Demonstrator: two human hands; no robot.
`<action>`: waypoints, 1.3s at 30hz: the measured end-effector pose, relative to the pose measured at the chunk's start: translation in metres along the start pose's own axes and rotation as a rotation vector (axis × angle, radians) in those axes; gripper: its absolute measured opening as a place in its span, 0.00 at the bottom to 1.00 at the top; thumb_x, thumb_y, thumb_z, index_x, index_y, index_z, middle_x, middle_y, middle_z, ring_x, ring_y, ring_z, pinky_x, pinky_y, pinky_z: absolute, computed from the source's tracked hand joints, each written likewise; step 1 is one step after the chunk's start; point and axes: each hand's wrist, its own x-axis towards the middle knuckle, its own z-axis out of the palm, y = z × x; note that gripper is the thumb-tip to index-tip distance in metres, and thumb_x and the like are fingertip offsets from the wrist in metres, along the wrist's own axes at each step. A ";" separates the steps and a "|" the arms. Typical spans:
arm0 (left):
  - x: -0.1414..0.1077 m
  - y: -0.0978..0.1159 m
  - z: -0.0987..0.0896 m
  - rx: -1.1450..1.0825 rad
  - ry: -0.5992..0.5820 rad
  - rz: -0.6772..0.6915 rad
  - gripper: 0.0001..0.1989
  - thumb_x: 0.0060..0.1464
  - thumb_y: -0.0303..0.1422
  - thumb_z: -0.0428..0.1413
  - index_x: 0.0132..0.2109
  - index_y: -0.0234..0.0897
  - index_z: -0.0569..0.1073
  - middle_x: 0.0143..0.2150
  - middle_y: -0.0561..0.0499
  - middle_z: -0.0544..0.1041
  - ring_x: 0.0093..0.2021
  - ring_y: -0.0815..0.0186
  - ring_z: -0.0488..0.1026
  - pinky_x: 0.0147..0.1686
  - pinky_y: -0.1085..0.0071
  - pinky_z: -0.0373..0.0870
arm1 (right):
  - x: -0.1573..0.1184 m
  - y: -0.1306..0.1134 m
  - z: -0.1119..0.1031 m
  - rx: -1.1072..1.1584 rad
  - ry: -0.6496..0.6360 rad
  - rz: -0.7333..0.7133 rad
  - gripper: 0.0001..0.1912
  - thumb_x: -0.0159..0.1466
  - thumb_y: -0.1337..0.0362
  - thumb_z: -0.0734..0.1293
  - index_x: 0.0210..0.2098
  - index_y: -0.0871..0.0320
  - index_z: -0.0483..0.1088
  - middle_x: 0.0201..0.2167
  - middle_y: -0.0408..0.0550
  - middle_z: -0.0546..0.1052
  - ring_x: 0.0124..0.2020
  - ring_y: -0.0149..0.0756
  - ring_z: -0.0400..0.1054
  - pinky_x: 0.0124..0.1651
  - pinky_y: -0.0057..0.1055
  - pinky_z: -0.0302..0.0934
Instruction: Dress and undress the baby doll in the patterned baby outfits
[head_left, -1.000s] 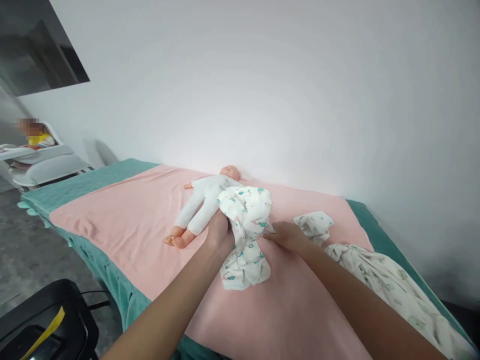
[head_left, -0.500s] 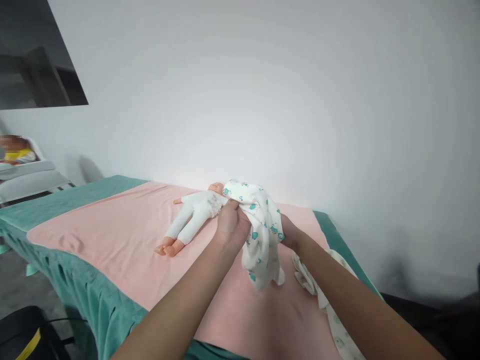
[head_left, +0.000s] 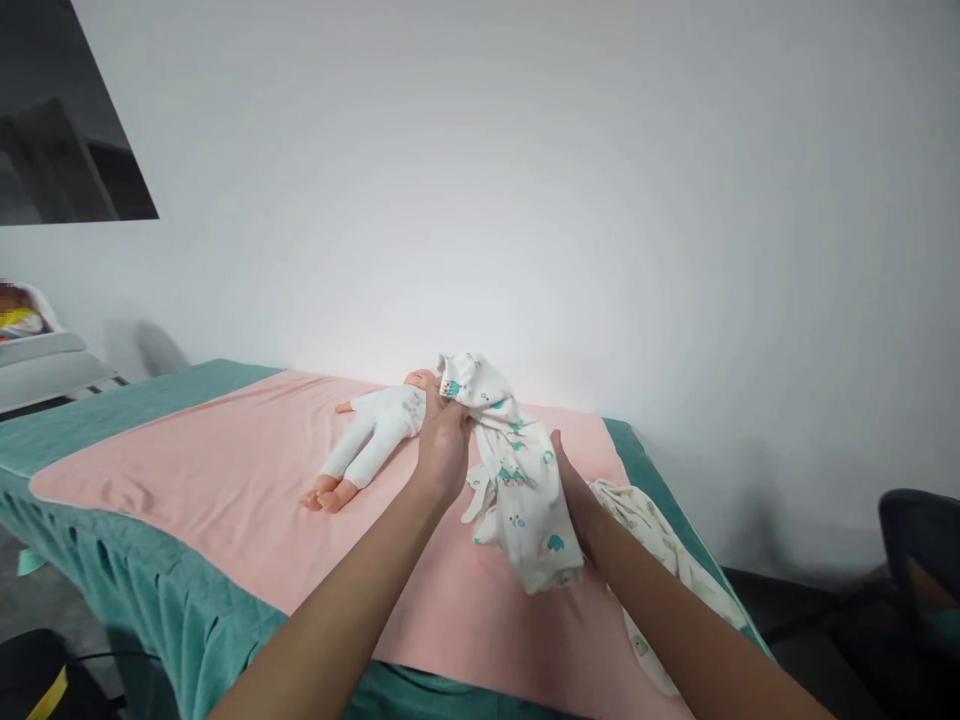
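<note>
A white baby garment with green and teal prints [head_left: 517, 470] hangs in folds above the pink sheet. My left hand [head_left: 444, 445] is closed on its upper left part, the thumb pressing the cloth. At the garment's right side is my right hand [head_left: 577, 500], its thumb pointing up; the other fingers are hidden behind the cloth. To the left a baby doll in a white suit [head_left: 379, 430] lies on its back, bare feet toward me, its head partly behind my left hand.
The pink sheet [head_left: 225, 470] covers a bed with a green cover [head_left: 165, 590]. Another pale printed cloth [head_left: 660, 540] lies crumpled beside my right forearm. A wall rises behind the bed. A dark chair [head_left: 919, 540] stands at the right, and a black object [head_left: 34, 670] sits lower left.
The garment has turned and spread, its lower end swinging right. My left hand has shifted slightly left and up. My right thumb now stands clear of the cloth. The view has turned slightly right.
</note>
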 end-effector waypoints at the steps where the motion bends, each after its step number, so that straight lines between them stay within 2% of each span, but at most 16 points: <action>1: 0.000 -0.005 -0.005 0.073 0.017 0.027 0.10 0.51 0.27 0.53 0.42 0.41 0.65 0.41 0.54 0.73 0.42 0.68 0.72 0.44 0.70 0.70 | -0.001 0.001 -0.001 0.040 -0.009 0.027 0.49 0.56 0.26 0.42 0.47 0.58 0.71 0.35 0.56 0.79 0.37 0.48 0.74 0.41 0.43 0.67; 4: 0.002 -0.018 -0.021 0.246 0.044 0.076 0.09 0.50 0.28 0.52 0.41 0.40 0.65 0.38 0.54 0.71 0.40 0.68 0.69 0.42 0.73 0.68 | -0.005 -0.004 -0.001 0.033 0.003 0.072 0.37 0.58 0.32 0.57 0.44 0.58 0.71 0.32 0.51 0.78 0.30 0.41 0.72 0.35 0.36 0.66; 7: 0.005 -0.025 -0.038 0.388 0.187 0.085 0.07 0.54 0.31 0.51 0.42 0.40 0.63 0.39 0.52 0.70 0.41 0.66 0.69 0.42 0.70 0.67 | -0.010 -0.021 0.000 -0.172 -0.005 0.079 0.25 0.53 0.53 0.73 0.46 0.59 0.71 0.35 0.47 0.78 0.32 0.36 0.71 0.34 0.30 0.64; 9: 0.008 -0.026 -0.051 0.530 0.341 0.074 0.10 0.56 0.34 0.51 0.45 0.40 0.62 0.42 0.50 0.69 0.45 0.63 0.69 0.45 0.66 0.67 | -0.014 -0.034 0.000 -0.355 -0.020 0.102 0.25 0.51 0.62 0.73 0.48 0.58 0.71 0.38 0.47 0.79 0.36 0.38 0.71 0.35 0.30 0.64; 11: 0.007 -0.026 -0.061 0.729 0.416 0.160 0.13 0.56 0.34 0.52 0.48 0.40 0.60 0.49 0.45 0.67 0.52 0.60 0.66 0.52 0.60 0.65 | -0.017 -0.047 0.000 -0.582 0.005 0.101 0.21 0.52 0.66 0.69 0.46 0.55 0.71 0.39 0.46 0.79 0.37 0.39 0.71 0.35 0.31 0.63; 13: 0.002 -0.025 -0.065 0.952 0.343 0.350 0.16 0.56 0.32 0.52 0.51 0.40 0.60 0.57 0.41 0.62 0.61 0.57 0.60 0.59 0.57 0.59 | -0.019 -0.058 0.000 -0.815 0.057 0.032 0.17 0.51 0.68 0.65 0.42 0.54 0.73 0.37 0.44 0.79 0.36 0.39 0.70 0.35 0.31 0.61; 15: -0.009 -0.025 -0.062 1.123 0.189 0.537 0.17 0.58 0.32 0.51 0.54 0.40 0.60 0.63 0.39 0.57 0.66 0.55 0.53 0.63 0.54 0.54 | -0.020 -0.070 0.002 -0.970 0.110 -0.100 0.15 0.51 0.70 0.62 0.38 0.54 0.73 0.36 0.43 0.78 0.36 0.39 0.69 0.35 0.30 0.59; 18: -0.025 -0.022 -0.048 1.186 -0.048 0.654 0.21 0.60 0.35 0.52 0.58 0.40 0.59 0.67 0.38 0.54 0.68 0.53 0.50 0.65 0.51 0.48 | -0.023 -0.085 0.009 -1.020 0.184 -0.271 0.14 0.53 0.69 0.60 0.36 0.55 0.73 0.36 0.43 0.78 0.37 0.38 0.68 0.36 0.29 0.58; 20: -0.032 -0.019 -0.036 1.092 -0.251 0.560 0.26 0.58 0.37 0.55 0.61 0.41 0.58 0.67 0.39 0.56 0.68 0.52 0.52 0.66 0.51 0.49 | -0.025 -0.092 0.017 -0.947 0.219 -0.360 0.14 0.54 0.69 0.60 0.37 0.56 0.73 0.36 0.43 0.77 0.38 0.36 0.67 0.38 0.28 0.59; 22: -0.034 -0.016 -0.024 0.907 -0.403 0.323 0.34 0.56 0.40 0.58 0.65 0.43 0.53 0.66 0.40 0.59 0.67 0.51 0.56 0.64 0.54 0.55 | -0.026 -0.094 0.027 -0.792 0.251 -0.443 0.15 0.56 0.69 0.60 0.41 0.56 0.73 0.37 0.43 0.76 0.38 0.35 0.67 0.40 0.28 0.59; 25: -0.033 -0.012 -0.009 0.626 -0.404 0.050 0.49 0.48 0.39 0.65 0.69 0.46 0.44 0.67 0.41 0.57 0.65 0.50 0.59 0.60 0.56 0.63 | -0.026 -0.090 0.041 -0.449 0.302 -0.518 0.18 0.55 0.68 0.61 0.45 0.55 0.71 0.37 0.42 0.75 0.36 0.34 0.68 0.37 0.28 0.61; 28: -0.032 -0.012 0.000 0.482 -0.360 0.013 0.55 0.39 0.34 0.69 0.69 0.46 0.46 0.67 0.42 0.58 0.65 0.48 0.58 0.60 0.56 0.63 | -0.023 -0.084 0.049 -0.168 0.330 -0.554 0.17 0.58 0.64 0.63 0.47 0.52 0.68 0.37 0.42 0.75 0.35 0.35 0.70 0.38 0.31 0.63; 31: -0.038 -0.020 0.003 0.328 -0.367 -0.043 0.50 0.38 0.31 0.69 0.65 0.42 0.53 0.63 0.42 0.64 0.63 0.50 0.62 0.58 0.56 0.66 | -0.020 -0.082 0.052 -0.083 0.391 -0.608 0.15 0.61 0.55 0.63 0.46 0.51 0.67 0.37 0.44 0.75 0.38 0.38 0.71 0.41 0.36 0.65; 34: -0.050 -0.032 0.005 0.201 -0.406 -0.137 0.36 0.43 0.30 0.66 0.59 0.38 0.62 0.55 0.43 0.72 0.56 0.52 0.69 0.52 0.58 0.71 | -0.019 -0.080 0.050 -0.056 0.463 -0.608 0.16 0.61 0.51 0.63 0.45 0.51 0.68 0.36 0.45 0.75 0.40 0.42 0.71 0.41 0.38 0.66; 37: -0.061 -0.045 0.004 0.214 -0.371 -0.157 0.26 0.46 0.27 0.62 0.54 0.38 0.68 0.52 0.46 0.75 0.54 0.54 0.71 0.52 0.59 0.70 | -0.019 -0.073 0.042 0.026 0.486 -0.569 0.14 0.58 0.53 0.65 0.42 0.51 0.69 0.35 0.45 0.76 0.41 0.44 0.72 0.41 0.39 0.67; 39: -0.065 -0.052 -0.001 0.307 -0.307 -0.190 0.27 0.44 0.26 0.61 0.54 0.39 0.69 0.53 0.47 0.75 0.54 0.54 0.71 0.52 0.60 0.70 | -0.020 -0.064 0.034 0.098 0.497 -0.537 0.13 0.57 0.55 0.67 0.39 0.52 0.70 0.35 0.44 0.77 0.42 0.44 0.73 0.42 0.40 0.68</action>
